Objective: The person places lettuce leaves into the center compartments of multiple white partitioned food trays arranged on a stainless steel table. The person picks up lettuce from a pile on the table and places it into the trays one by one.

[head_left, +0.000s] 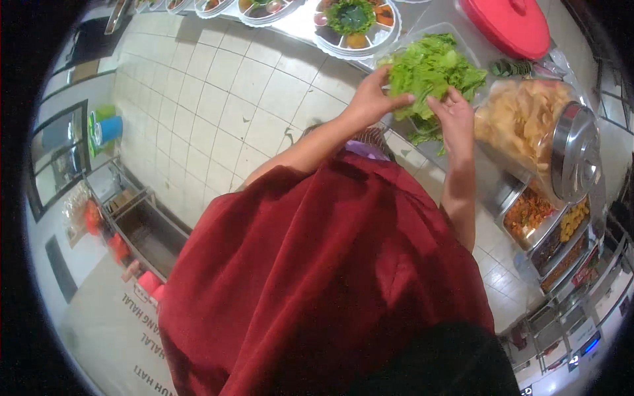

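Note:
Both my hands are at a heap of green lettuce leaves [436, 63] at the upper right, on or over a clear plastic container [470, 49] at the table's edge. My left hand [378, 99] grips the near left side of the lettuce, thumb toward me and fingers behind the leaves. On its near right side, my right hand [454, 113] pinches a leaf between thumb and fingers. To the left stands a round white divided platter [394, 36] with a lettuce-lined centre and foods in its sections.
A bag of pale crackers [522, 119] lies right of my hands, beside a steel lidded pot [578, 155]. Steel trays of cooked food [528, 214] stand nearer me. A red lid [508, 26] sits behind; more platters [267, 10] line the table. Tiled floor [224, 86] lies left.

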Demonstrator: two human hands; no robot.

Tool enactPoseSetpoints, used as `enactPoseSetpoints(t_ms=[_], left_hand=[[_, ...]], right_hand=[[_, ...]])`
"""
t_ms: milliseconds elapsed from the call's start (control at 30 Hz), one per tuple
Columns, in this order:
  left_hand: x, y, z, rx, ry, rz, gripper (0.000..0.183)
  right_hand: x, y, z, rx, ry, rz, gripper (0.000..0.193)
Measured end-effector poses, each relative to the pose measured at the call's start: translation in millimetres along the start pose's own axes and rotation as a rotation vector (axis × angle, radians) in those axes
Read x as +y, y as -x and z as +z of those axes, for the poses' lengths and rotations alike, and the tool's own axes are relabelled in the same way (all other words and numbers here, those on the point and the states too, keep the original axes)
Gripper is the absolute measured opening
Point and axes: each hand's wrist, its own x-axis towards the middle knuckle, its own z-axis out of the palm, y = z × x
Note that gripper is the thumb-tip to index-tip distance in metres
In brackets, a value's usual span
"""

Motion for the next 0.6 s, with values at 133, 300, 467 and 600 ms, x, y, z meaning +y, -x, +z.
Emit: enactPoseSetpoints(t_ms=[133, 300, 467, 600], left_hand=[[-7, 27, -45, 0.125, 0.031, 0.02, 0.052], [-32, 102, -122, 0.295, -0.002, -0.038, 0.048], [-74, 231, -242, 0.58, -0.082, -0.103, 0.042], [-56, 365, -314, 1.119, 0.101, 0.137, 0.039]], right_hand=[[16, 0, 27, 0.006, -0.011, -0.008, 0.034], [63, 4, 94, -0.14, 0.231, 0.174, 0.027], [89, 27, 221, -0.536, 0.913, -0.021, 0.016], [91, 23, 284, -0.874, 0.518, 0.176, 0.017]])
